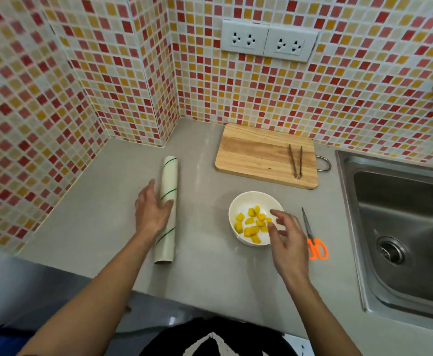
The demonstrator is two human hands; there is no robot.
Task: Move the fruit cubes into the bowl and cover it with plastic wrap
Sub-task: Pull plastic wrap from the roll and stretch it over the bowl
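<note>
Now L hand (151, 210) flat on wrap roll (167, 209), R hand (288, 241) grip wide over bowl (238, 205).

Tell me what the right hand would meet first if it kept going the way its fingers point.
The right hand points up-left over the white round bowl, so it would probably first reach the yellow fruit cubes inside. Its height above the rim is unclear from this single view.

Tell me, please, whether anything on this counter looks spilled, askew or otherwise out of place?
Nothing stands out. The fruit cubes are all inside the bowl, the cutting board is bare except for the tongs, and the plastic wrap roll and scissors lie flat on the counter.
</note>
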